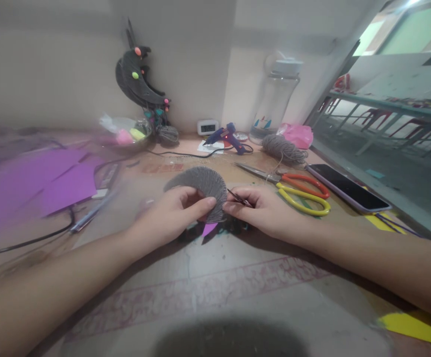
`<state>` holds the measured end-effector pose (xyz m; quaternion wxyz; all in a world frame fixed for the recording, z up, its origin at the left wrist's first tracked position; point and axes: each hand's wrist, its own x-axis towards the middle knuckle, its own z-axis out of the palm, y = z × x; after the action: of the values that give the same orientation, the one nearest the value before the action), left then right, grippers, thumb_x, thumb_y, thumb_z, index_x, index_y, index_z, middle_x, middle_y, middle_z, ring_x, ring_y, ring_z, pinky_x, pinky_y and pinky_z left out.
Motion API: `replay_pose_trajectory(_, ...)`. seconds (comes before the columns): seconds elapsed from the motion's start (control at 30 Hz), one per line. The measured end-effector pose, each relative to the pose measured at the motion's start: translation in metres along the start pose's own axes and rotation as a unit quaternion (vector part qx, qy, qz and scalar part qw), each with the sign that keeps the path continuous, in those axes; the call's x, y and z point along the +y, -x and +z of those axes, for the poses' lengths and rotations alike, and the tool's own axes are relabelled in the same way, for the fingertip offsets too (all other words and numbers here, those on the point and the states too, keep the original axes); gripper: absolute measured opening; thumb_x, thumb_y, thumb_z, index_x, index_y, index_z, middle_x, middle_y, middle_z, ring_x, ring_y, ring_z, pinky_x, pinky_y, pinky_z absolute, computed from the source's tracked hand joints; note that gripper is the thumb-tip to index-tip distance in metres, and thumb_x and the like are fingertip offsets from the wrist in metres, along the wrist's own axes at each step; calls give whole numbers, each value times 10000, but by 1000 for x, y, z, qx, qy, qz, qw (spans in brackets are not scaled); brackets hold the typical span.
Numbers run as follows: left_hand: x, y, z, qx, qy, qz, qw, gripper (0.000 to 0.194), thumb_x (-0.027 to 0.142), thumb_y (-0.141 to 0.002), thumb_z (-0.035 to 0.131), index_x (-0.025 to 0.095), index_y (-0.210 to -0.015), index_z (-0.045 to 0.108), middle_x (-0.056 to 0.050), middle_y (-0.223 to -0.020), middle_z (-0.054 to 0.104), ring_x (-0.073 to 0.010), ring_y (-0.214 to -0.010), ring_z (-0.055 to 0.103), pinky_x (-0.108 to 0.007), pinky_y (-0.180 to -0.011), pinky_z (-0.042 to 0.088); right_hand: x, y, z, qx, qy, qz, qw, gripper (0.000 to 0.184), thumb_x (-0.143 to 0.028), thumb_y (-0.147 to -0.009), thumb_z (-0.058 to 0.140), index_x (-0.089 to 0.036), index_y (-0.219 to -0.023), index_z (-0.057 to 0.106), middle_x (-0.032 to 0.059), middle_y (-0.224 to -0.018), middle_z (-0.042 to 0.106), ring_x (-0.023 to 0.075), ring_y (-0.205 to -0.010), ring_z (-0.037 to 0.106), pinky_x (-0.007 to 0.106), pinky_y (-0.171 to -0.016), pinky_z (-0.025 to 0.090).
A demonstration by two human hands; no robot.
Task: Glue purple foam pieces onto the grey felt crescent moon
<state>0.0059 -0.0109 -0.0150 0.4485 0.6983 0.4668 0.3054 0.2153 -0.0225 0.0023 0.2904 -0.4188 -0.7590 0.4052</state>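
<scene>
A crescent wrapped in grey yarn (pixel 210 181) is pinched between the thumb and fingers of my left hand (pixel 185 210), above the middle of the table. A pointed bit of purple paper (pixel 209 229) shows bare at its lower end. My right hand (pixel 256 206) is closed at the crescent's right edge, fingertips close to or touching the yarn. Held in it is a small dark metal tool (pixel 240 198) with a thin point; its exact kind is unclear. Dark scraps under both hands are partly hidden.
Large scissors (pixel 304 191), a phone (pixel 349 188) and a yarn skein (pixel 284 148) lie to the right. Behind are a glue gun (pixel 226 136), a small clock (pixel 208 127) and a bottle (pixel 277 99). Purple sheets (pixel 66 183) lie left; a dark crescent ornament (pixel 135 79) hangs on the wall.
</scene>
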Motion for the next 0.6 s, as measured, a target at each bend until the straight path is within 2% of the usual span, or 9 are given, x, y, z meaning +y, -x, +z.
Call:
replay_pose_trajectory(0.07,0,-1,-1,3,-4,4,1000,340,502,-845,608,179,-742,620,14,-630,615,-120,-556,536,-233,-510,391,1,2,-2,2,15,-21,1000,218,-349,-911,556,-164,-803,598,-31,-648,514,97,-564,472,221,-533,396)
replay_pose_trajectory(0.13,0,-1,-2,10,-12,13,1000,345,501,-847,605,179,-725,620,11,-630,614,-126,-579,544,-239,-529,396,4,4,-8,22,66,-90,994,252,-391,-936,530,-154,-935,618,11,-755,605,128,-649,548,245,-592,438)
replay_pose_trajectory(0.23,0,-2,-3,14,-4,22,1000,363,512,-854,598,180,-710,613,7,-646,624,-130,-600,556,-243,-549,404,13,6,-19,69,207,-204,954,334,-415,-987,449,-146,-1104,610,87,-945,677,196,-834,610,312,-724,469)
replay_pose_trajectory(0.3,1,-1,-3,15,8,15,1000,367,521,-854,596,181,-716,610,7,-655,629,-130,-600,560,-242,-549,408,20,6,-25,86,292,-245,920,367,-414,-1014,386,-143,-1115,612,103,-943,677,213,-841,604,333,-740,458)
replay_pose_trajectory(0.43,2,1,-3,27,7,7,1000,362,525,-853,598,183,-735,616,6,-659,629,-132,-599,561,-245,-536,407,25,6,-29,90,381,-299,870,382,-396,-1025,369,-133,-1061,642,90,-844,651,194,-744,565,308,-672,419)
replay_pose_trajectory(0.6,3,1,-3,38,9,13,999,364,524,-854,594,178,-745,617,-4,-683,639,-138,-622,574,-247,-547,428,22,6,-26,97,399,-312,856,333,-329,-1019,411,-116,-1037,666,79,-803,648,181,-719,553,288,-650,404)
